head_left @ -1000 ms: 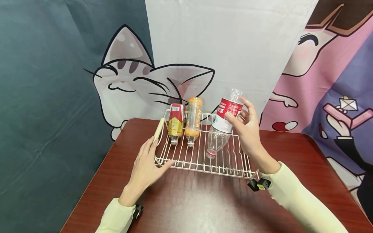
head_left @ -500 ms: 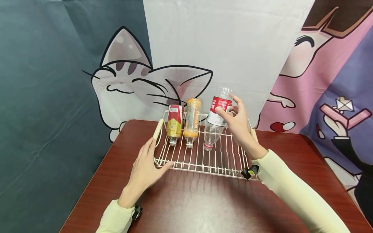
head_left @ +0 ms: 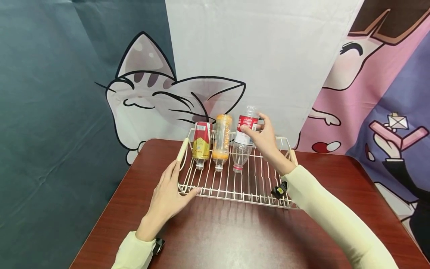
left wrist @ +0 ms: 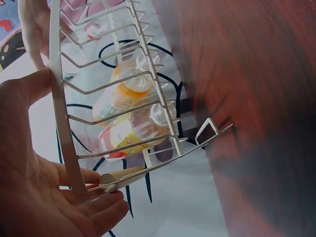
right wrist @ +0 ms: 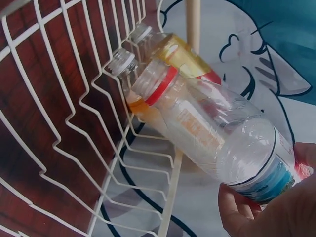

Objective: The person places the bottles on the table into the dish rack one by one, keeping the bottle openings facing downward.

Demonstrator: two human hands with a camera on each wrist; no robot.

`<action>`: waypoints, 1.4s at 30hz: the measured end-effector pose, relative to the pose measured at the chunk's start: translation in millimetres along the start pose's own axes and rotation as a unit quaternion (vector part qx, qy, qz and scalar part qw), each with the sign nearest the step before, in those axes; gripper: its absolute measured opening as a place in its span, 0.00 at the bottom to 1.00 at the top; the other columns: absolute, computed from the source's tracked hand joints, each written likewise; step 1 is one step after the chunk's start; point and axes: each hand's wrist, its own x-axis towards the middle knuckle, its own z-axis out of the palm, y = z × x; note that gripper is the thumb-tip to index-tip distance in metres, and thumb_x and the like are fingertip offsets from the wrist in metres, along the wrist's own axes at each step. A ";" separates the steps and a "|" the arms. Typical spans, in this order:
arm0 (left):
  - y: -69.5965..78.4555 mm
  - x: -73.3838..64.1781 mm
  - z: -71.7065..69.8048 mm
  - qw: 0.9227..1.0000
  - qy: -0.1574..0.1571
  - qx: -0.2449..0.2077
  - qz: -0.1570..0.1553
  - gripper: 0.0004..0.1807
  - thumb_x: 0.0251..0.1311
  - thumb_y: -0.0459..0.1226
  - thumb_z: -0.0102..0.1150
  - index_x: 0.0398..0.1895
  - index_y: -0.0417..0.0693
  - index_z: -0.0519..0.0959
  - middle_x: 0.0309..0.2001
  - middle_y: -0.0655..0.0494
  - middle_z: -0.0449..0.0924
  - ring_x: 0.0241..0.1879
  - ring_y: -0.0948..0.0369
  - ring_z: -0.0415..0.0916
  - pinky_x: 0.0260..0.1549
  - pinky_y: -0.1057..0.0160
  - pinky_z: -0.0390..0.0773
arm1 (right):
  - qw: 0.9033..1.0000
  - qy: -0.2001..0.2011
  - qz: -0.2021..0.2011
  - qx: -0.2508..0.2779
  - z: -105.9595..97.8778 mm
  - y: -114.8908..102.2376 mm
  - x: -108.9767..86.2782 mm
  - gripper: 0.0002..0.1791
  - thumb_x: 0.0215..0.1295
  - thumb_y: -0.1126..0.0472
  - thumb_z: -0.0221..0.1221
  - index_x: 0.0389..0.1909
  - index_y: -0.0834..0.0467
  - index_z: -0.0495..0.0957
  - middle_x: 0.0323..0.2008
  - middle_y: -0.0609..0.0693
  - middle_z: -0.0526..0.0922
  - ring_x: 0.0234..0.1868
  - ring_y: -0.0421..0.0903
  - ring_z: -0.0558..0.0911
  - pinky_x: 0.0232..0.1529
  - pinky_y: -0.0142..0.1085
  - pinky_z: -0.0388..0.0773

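My right hand grips a clear plastic bottle with a red and white label by its label. The bottle stands cap down, leaning back slightly, over the white wire rack; whether its cap touches the wires I cannot tell. In the right wrist view its red-ringed neck points to the rack. My left hand rests at the rack's front left corner, fingers straight along the side, thumb on the front rim. Left of the held bottle, an orange-banded bottle and a red and yellow bottle stand upside down.
The rack has a pale handle on the left side and another handle on the right. It sits on a reddish-brown table, close to a printed cloth backdrop behind.
My right hand has carried the red-labelled bottle left and back, nearer the orange-banded bottle, and it now stands more upright. The left hand has stayed at the rack's corner.
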 end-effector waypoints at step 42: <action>1.6 -0.3 -0.9 1.000 -0.003 0.001 -0.003 0.65 0.61 0.63 0.76 0.91 0.43 0.54 0.87 0.48 0.56 0.83 0.42 0.61 0.59 0.24 0.78 | 0.989 -0.055 0.030 -0.135 13.0 38.4 24.0 0.51 0.77 0.44 0.67 0.88 0.59 0.51 0.70 0.67 0.74 0.62 0.59 0.79 0.56 0.49 0.80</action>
